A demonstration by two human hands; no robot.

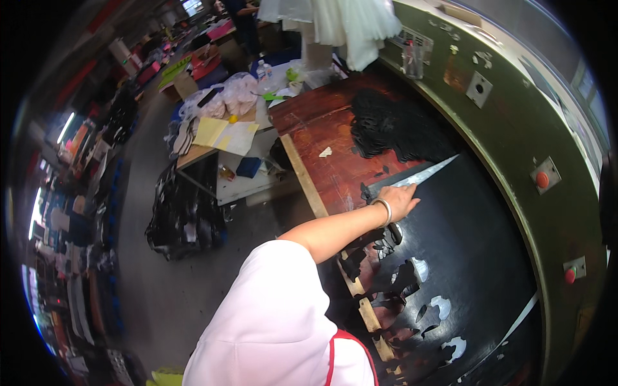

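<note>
The half-open left hand [400, 202] lay on black sheeting [476, 241], probably steadying it near the table [312, 132]'s left edge. Any grip was unclear.

blk plastic bag [183, 219] on flr [138, 276], clr btls [261, 72], ylw sheet [208, 132]

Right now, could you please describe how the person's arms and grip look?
The left arm wears a wide white sleeve ending near the elbow and a silvery bangle at the wrist; the left grip is ungloved. The right arm isn't visible.
</note>
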